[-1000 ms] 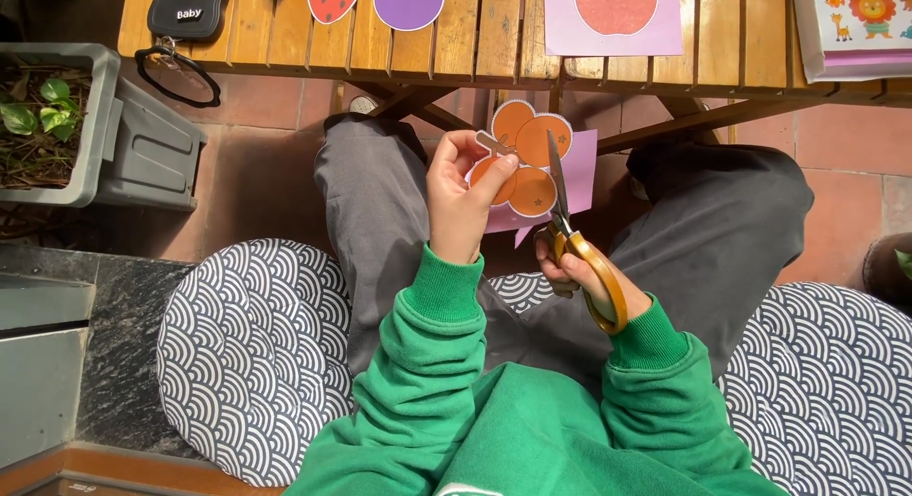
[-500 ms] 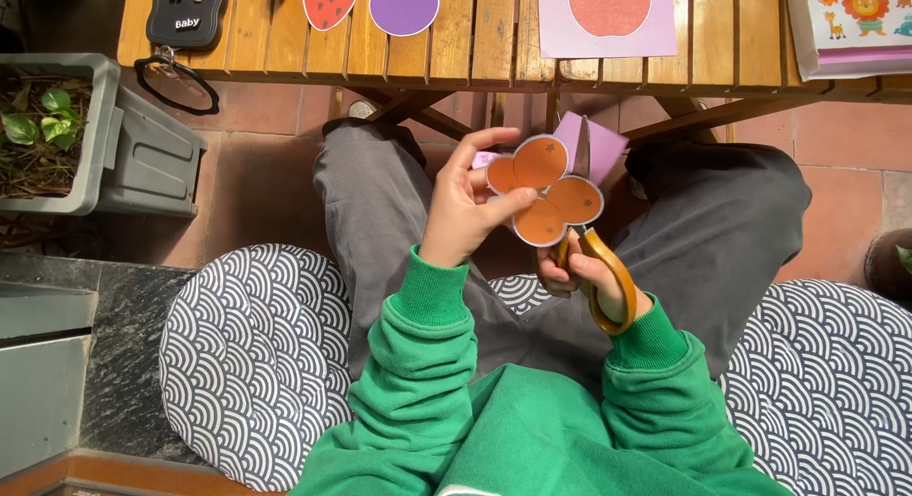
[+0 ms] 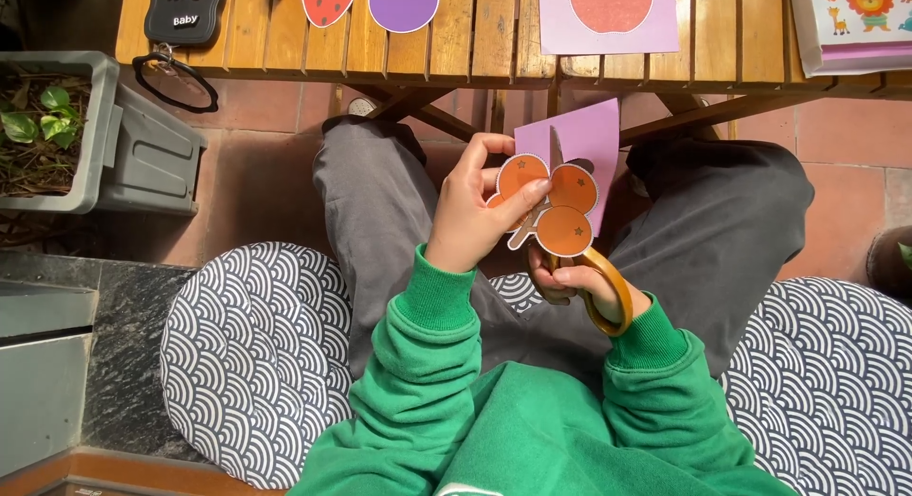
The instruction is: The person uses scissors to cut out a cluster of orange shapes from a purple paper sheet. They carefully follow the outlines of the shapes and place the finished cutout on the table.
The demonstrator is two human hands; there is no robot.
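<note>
Seen from above, seated on a cushion (image 3: 252,363) patterned with dark-and-white wave scales, grey trousers and green sleeves filling the lower frame. Left hand (image 3: 470,216) raised over the lap, thumb and fingers pinching a paper cut-out of orange fruits (image 3: 554,206), three round oranges on a brown stem, partly freed from its lilac sheet (image 3: 581,140). Right hand (image 3: 570,282) just below and touching the cut-out's lower edge, fingers curled shut through the yellow-handled scissors (image 3: 598,287), the grey blade (image 3: 556,149) rising across the paper between the upper two oranges. Blade tips mostly hidden against the lilac sheet, so hard to say whether parted or closed.

Ahead of the knees, a slatted wooden table (image 3: 475,30) with crossed legs underneath. On its top, a strawberry cut-out (image 3: 328,0) beside a purple round cut-out (image 3: 404,2), well apart from a lilac sheet printed with a red apple (image 3: 608,11) and, at the far right edge, a picture book with cartoon animals (image 3: 850,21). At the table's left end, a black toy key fob (image 3: 183,11) with a loop (image 3: 174,78) hanging off the edge. On the left, a grey planter (image 3: 104,144) with soil and green leaves on terracotta floor tiles (image 3: 256,144). A second wave-patterned cushion (image 3: 826,391) at the right.
</note>
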